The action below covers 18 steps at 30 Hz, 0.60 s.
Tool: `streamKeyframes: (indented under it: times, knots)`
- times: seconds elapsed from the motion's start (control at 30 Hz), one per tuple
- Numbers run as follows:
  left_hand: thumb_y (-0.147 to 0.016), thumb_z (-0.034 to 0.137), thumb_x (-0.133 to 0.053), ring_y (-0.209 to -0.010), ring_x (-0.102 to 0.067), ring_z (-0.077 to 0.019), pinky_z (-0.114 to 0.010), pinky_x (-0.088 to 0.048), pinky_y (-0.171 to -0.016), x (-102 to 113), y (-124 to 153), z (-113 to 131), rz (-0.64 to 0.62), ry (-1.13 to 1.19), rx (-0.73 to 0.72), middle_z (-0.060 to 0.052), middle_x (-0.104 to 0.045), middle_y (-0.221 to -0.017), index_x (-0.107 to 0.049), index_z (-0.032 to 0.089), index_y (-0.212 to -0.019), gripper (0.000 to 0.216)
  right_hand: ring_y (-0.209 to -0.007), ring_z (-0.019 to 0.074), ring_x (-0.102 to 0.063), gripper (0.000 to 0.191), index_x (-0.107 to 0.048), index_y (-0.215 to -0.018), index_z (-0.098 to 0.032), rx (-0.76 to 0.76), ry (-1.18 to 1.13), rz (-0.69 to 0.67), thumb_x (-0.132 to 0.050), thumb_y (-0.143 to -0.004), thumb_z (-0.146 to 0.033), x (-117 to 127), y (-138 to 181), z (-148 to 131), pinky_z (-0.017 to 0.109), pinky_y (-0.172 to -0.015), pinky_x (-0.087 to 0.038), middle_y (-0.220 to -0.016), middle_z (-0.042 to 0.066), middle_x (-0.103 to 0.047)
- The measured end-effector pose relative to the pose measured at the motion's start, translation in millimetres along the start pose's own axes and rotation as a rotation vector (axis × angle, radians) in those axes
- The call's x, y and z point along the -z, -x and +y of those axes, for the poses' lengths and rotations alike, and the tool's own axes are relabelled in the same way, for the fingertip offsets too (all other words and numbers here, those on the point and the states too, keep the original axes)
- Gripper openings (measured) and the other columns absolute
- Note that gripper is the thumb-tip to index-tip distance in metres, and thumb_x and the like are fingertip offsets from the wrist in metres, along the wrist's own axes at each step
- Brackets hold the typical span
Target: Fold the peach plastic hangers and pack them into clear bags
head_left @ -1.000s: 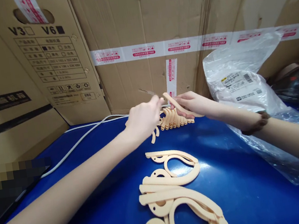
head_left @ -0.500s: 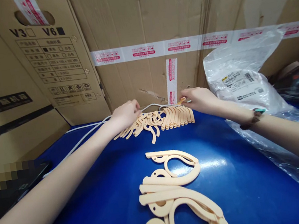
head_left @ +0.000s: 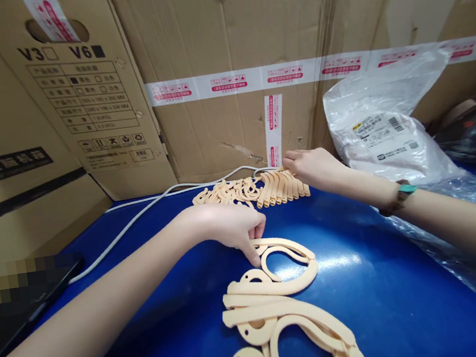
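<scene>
The person's left hand (head_left: pixel 238 223) is bent down over the left end of the far hanger-like piece (head_left: pixel 297 281), thumb and fingers on either side of that end; from here I can't tell whether they pinch it or only touch it. That piece lies flat in the middle of the blue table (head_left: pixel 403 285), with the near hanger-like piece (head_left: pixel 296 307) just on the near side of it.

The right hand (head_left: pixel 313 169) is farther off, fingers curled together at the far right end of a neat row of curved strips (head_left: pixel 278 187); whether they grasp a strip, I can't make out. A jumbled heap of small parts (head_left: pixel 216 193) sits at the row's left. Behind them runs a white cable (head_left: pixel 137 214), and a clear plastic bag (head_left: pixel 384 128) slumps at the right.
</scene>
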<state>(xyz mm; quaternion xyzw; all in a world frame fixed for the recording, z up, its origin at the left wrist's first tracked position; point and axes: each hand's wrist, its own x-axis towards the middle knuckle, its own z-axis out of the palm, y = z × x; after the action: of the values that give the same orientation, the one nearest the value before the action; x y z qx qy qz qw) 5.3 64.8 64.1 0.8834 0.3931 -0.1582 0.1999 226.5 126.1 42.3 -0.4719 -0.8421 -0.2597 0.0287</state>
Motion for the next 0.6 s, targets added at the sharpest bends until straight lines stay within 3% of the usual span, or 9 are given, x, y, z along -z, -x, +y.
streamKeyframes:
  times: [0.13,0.3,0.47,0.6]
  knots:
    - [-0.068,0.047,-0.071,-0.062,-0.049,-0.0136,-0.023,-0.03,-0.049,2,-1,-1,-0.051,-0.007,0.018,0.003,-0.058,-0.073,-0.054,0.021,-0.083,0.035,-0.088,0.0229,-0.066,0.018,-0.063,-0.098,-0.014,0.037,-0.038,-0.058,-0.047,-0.089,-0.012,-3,-1,1,0.028,-0.054,-0.031,-0.104,0.011,-0.066]
    - [-0.07,0.045,-0.071,-0.067,-0.051,-0.0146,-0.022,-0.032,-0.051,-8,4,-7,0.017,0.096,0.012,0.003,-0.059,-0.076,-0.055,0.021,-0.085,0.033,-0.091,0.0216,-0.066,0.016,-0.064,-0.097,-0.017,0.089,-0.111,-0.13,-0.055,-0.085,-0.013,-7,-5,0,0.026,-0.059,-0.036,-0.1,0.007,-0.068]
    - [-0.076,0.044,-0.068,-0.073,-0.054,-0.0154,-0.023,-0.038,-0.059,-38,12,-22,0.219,0.357,-0.027,0.003,-0.06,-0.08,-0.058,0.021,-0.093,0.03,-0.091,0.0201,-0.065,0.027,-0.063,-0.106,-0.018,0.068,-0.152,-0.133,-0.045,-0.089,-0.008,-10,-1,0,0.027,-0.066,-0.039,-0.105,0.008,-0.067]
    - [-0.079,0.044,-0.066,-0.079,-0.054,-0.0157,-0.025,-0.04,-0.067,-65,16,-26,0.464,0.479,-0.078,0.001,-0.061,-0.088,-0.06,0.02,-0.094,0.029,-0.091,0.0209,-0.065,0.027,-0.062,-0.108,-0.016,0.006,-0.171,-0.078,-0.04,-0.093,-0.013,-10,19,-5,0.028,-0.07,-0.042,-0.108,0.01,-0.065]
